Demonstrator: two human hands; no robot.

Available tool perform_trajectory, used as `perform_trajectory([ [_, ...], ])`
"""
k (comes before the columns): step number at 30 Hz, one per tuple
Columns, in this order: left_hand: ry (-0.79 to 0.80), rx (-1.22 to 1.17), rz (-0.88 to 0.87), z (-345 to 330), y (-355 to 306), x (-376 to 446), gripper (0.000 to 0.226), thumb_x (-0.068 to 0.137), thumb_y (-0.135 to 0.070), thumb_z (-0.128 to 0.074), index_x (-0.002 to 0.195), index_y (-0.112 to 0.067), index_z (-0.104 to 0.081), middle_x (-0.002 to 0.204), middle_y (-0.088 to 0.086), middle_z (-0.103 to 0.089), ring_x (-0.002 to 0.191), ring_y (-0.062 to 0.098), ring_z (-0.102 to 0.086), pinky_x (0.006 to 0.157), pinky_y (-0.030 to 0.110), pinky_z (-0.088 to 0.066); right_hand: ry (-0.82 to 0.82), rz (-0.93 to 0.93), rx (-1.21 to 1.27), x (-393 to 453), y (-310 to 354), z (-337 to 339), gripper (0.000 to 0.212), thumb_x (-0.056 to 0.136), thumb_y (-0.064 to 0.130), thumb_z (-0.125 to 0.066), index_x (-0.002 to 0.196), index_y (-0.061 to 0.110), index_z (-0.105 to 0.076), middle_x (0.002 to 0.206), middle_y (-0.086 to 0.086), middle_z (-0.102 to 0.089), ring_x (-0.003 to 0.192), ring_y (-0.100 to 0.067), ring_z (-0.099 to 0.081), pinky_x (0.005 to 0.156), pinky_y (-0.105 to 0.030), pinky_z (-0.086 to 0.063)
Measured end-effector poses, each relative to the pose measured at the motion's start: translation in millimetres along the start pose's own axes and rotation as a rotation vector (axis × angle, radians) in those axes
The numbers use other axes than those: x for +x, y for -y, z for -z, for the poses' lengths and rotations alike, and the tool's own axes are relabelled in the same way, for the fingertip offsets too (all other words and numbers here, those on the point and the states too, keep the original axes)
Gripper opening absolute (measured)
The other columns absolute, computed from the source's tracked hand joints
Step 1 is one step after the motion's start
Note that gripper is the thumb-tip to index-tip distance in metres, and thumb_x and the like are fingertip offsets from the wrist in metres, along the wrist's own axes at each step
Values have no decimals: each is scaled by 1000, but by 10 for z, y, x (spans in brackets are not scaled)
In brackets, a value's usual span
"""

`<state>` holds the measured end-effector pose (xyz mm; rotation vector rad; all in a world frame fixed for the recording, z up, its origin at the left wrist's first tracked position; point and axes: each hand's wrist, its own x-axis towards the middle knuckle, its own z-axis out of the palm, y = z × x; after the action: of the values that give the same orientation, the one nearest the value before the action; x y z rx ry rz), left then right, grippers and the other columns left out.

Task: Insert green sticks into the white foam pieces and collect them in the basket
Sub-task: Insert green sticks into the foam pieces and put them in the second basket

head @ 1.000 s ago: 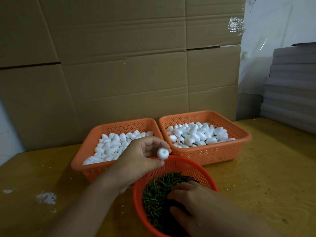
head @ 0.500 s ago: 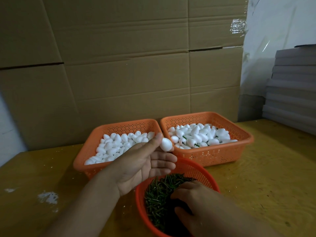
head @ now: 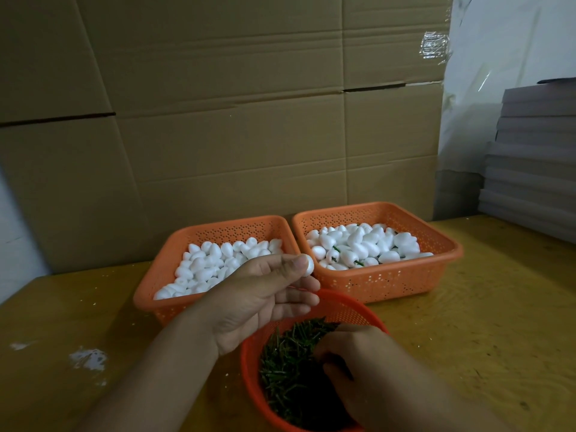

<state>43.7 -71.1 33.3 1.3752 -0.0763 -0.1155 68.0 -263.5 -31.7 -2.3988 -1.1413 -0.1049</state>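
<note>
My left hand [head: 261,294] is raised palm-up above the round basket and pinches a white foam piece [head: 308,265] between thumb and fingertip. My right hand [head: 352,363] reaches down into the round orange basket [head: 249,366] of green sticks [head: 286,363], fingers curled among them; whether it holds a stick is hidden. Behind stand two square orange baskets: the left basket [head: 174,244] holds plain white foam pieces [head: 212,263], the right basket [head: 448,244] holds foam pieces with green sticks [head: 361,244].
Everything stands on a yellow wooden table [head: 483,322]. A wall of cardboard sheets [head: 249,120] rises right behind the baskets. Grey stacked boards [head: 536,157] lie at the far right. White scuff marks [head: 87,358] spot the table at the left.
My left hand turned palm-up, shifting the foam piece from its curled fingers to a thumb-and-fingertip pinch a little higher. My right hand stayed in the sticks.
</note>
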Motion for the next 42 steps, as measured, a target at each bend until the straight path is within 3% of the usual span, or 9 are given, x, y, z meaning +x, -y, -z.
perform_trajectory([
  [3, 12, 19, -20, 27, 17, 12, 44, 71, -20, -85, 112, -13, -72, 107, 14, -74, 86, 20, -73, 72, 26, -59, -73, 11, -2, 2, 21, 15, 29, 89, 28, -48, 112, 33, -66, 107, 17, -64, 98, -5, -59, 82, -24, -50],
  [6, 16, 40, -61, 29, 33, 27, 41, 74, -11, -82, 114, -21, -75, 106, 8, -74, 87, 16, -71, 73, 26, -58, -105, 30, 35, 11, 52, 35, 28, 89, 27, -50, 111, 34, -68, 104, 17, -64, 99, -6, -58, 78, -19, -46],
  [12, 35, 141, -87, 16, 48, 31, 38, 91, -22, -69, 129, -26, -68, 99, 2, -64, 82, 13, -64, 76, 27, -54, -199, 57, 115, -18, 106, 38, 38, 89, 25, -50, 122, 42, -51, 96, 17, -61, 87, -5, -60, 73, -34, -51],
  [18, 59, 181, -84, 3, 51, 38, 41, 91, -32, -60, 129, -17, -63, 93, 6, -66, 73, 16, -61, 70, 30, -52, -209, 50, 118, -23, 84, 30, 47, 87, 16, -62, 120, 46, -47, 95, 20, -61, 90, 0, -56, 72, -21, -47],
  [23, 17, 145, -104, 37, 45, 57, 22, 95, -26, -60, 113, -13, -65, 89, 7, -66, 72, 16, -60, 68, 30, -52, -186, 10, 145, -16, 61, 22, 40, 85, 16, -71, 116, 39, -62, 96, 25, -61, 96, 10, -54, 74, -4, -40],
  [28, 12, 1, -51, 35, 1, 79, 23, 89, -30, -57, 97, -9, -65, 73, 3, -53, 60, 13, -48, 58, 26, -48, -160, -42, 173, -22, 62, 28, 22, 88, 20, -69, 104, 34, -70, 85, 23, -66, 91, 7, -58, 69, -5, -41],
  [32, -32, 3, -27, 26, -6, 80, 36, 97, -37, -43, 78, -15, -64, 67, 1, -46, 54, 12, -41, 53, 25, -44, -193, -64, 189, -32, 85, 48, 26, 88, 25, -67, 108, 40, -65, 87, 19, -71, 89, 2, -61, 68, -12, -45],
  [37, -99, 6, -32, 33, 6, 82, 47, 102, -47, -39, 76, -15, -61, 65, 1, -46, 52, 11, -41, 51, 24, -44, -173, -72, 204, -27, 116, 85, 23, 88, 19, -70, 106, 33, -71, 81, 28, -62, 92, 14, -55, 73, -7, -43],
  [42, -94, 11, -56, 9, 8, 85, 40, 97, -42, -49, 74, -16, -69, 67, 1, -53, 55, 11, -48, 54, 25, -48, -180, -86, 218, -32, 128, 95, 20, 85, 16, -73, 99, 30, -74, 76, 39, -58, 87, 21, -52, 75, -4, -40],
])
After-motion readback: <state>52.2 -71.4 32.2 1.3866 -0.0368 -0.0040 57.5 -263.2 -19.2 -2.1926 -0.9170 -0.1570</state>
